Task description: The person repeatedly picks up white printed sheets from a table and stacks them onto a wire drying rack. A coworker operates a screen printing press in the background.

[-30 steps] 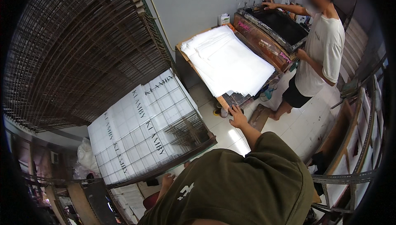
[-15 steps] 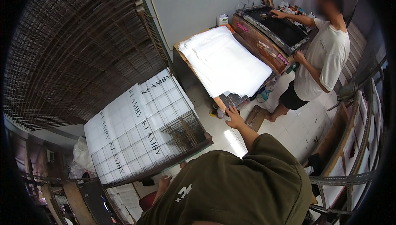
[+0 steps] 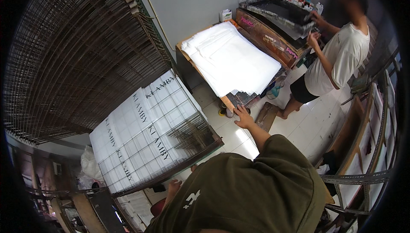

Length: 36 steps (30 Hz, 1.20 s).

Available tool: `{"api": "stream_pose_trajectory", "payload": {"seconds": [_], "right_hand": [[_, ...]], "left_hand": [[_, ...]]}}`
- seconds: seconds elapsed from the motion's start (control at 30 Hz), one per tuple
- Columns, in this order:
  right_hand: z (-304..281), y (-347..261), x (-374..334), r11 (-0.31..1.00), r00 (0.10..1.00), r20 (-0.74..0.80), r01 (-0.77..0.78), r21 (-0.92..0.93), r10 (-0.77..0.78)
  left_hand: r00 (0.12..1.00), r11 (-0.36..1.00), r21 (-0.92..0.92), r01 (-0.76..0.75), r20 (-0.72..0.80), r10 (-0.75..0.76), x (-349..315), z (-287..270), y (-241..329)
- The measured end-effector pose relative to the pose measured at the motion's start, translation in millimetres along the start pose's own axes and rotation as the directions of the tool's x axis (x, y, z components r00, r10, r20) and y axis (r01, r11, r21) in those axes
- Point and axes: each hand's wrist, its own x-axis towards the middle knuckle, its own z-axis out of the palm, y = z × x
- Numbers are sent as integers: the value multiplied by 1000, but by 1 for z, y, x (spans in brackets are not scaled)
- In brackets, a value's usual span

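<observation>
1. While I'm watching the head view, the right hand is spread flat and empty, fingertips just short of the white sheet stack, whose long axis runs up and away.
2. The left hand sits lower, farther off; can't tell its grip.

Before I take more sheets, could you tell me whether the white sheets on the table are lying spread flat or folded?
Spread flat: the white sheets lie fanned in a stack on the table.

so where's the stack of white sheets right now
In the head view the stack of white sheets lies upper centre on the wooden table, just beyond the person's right hand and left of the co-worker's dark printing frame.
</observation>
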Motion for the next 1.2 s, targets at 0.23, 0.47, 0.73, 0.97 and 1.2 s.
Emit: {"api": "stream_pose_trajectory", "payload": {"seconds": [0.23, 0.47, 0.73, 0.97, 1.2], "right_hand": [[-2, -1, -1, 997, 1000, 6, -3, 74, 3], [19, 43, 27, 807, 965, -194, -28, 590, 175], [-106, 53, 63, -113, 667, -1, 128, 985, 745], [-161, 35, 77, -271, 577, 71, 268, 925, 814], [-90, 77, 117, -324, 741, 115, 145, 935, 661]], "left_hand": [[999, 996, 76, -36, 16, 35, -15, -7, 14], [989, 986, 82, -143, -33, 146, -14, -11, 19], [891, 708, 565, -423, 118, 438, 54, -4, -72], [997, 977, 212, -23, -65, 37, -11, -16, 8], [875, 873, 59, -484, 4, 484, 58, -13, -59]]}}
